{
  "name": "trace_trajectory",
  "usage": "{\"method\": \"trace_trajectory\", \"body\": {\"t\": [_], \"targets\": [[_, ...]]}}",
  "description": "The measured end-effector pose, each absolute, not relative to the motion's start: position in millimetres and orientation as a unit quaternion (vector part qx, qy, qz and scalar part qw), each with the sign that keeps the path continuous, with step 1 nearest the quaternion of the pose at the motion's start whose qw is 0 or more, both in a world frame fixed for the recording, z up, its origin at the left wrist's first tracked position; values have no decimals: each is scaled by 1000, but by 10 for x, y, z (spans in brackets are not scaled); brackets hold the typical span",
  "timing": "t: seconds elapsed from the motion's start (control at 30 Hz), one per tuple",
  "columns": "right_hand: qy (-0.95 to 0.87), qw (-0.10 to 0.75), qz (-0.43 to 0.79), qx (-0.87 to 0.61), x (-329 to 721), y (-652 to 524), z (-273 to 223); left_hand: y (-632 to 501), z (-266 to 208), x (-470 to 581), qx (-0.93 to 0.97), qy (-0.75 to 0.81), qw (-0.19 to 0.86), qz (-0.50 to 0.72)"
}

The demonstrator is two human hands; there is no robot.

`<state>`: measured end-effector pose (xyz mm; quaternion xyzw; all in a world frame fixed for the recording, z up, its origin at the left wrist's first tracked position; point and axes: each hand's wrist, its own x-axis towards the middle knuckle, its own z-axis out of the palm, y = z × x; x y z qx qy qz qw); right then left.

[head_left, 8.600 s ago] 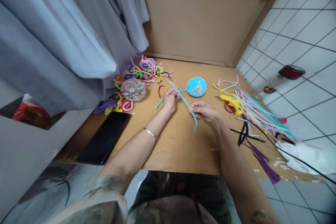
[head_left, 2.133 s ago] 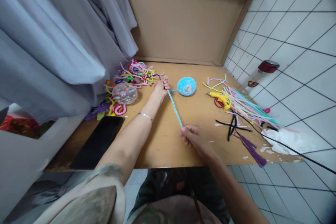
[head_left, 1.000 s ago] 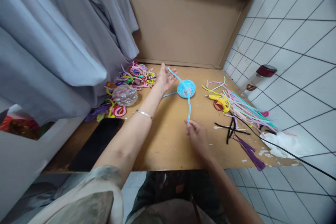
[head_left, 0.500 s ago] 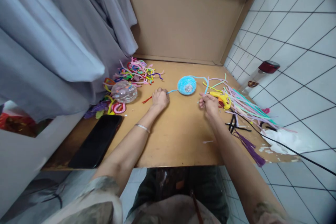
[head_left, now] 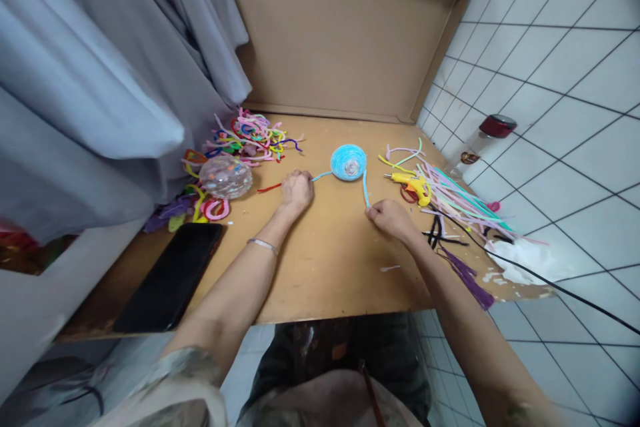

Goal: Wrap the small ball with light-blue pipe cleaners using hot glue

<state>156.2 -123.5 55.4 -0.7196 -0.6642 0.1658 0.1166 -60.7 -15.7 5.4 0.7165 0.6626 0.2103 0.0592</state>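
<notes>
A coiled disc of light blue pipe cleaner (head_left: 341, 165) with a pale grey middle lies at the centre of the table. My left hand (head_left: 297, 189) is closed at its left, around a strand: a blue length runs from the fingers to the disc, and a red pipe cleaner end (head_left: 270, 187) sticks out on the other side. What the palm covers is hidden. On the right, a blue pipe cleaner tail (head_left: 366, 188) comes down from the disc's edge, and my right hand (head_left: 391, 217) pinches its lower end.
A yellow glue gun (head_left: 414, 187) with a black cord lies right of the disc, by loose pastel pipe cleaners (head_left: 455, 197). A tangled colourful pile (head_left: 255, 133), a clear faceted bowl (head_left: 226, 177) and a black phone (head_left: 170, 277) are on the left. A cardboard panel (head_left: 330, 33) stands behind.
My right hand has moved left and nearer to me, away from the glue gun. The blue tail, looped out to the right before, now runs down from the disc. My left hand keeps its grip.
</notes>
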Motion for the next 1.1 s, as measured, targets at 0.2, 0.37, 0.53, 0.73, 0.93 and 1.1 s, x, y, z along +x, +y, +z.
{"method": "trace_trajectory", "body": {"t": [0.2, 0.37, 0.53, 0.73, 0.93, 1.1], "targets": [[-656, -61, 29, -751, 1411, -1503, 741, -222, 96, -620, 699, 673, 78, 229], [-700, -16, -13, -713, 1382, -1562, 746, -243, 118, -682, 655, 683, 107, 305], [-793, 33, -32, -607, 1358, -1505, 566, -198, 184, -722, 579, 659, 177, 446], [-780, 55, 2, -623, 1362, -1443, 448, -97, 250, -643, 349, 490, 493, 629], [-729, 310, 75, -606, 1159, -1219, 493, -153, 298, -545, 317, 414, 606, 601], [-699, 341, 214, -590, 748, -1083, 434, -241, 307, -483, 274, 349, 653, 614]]}}
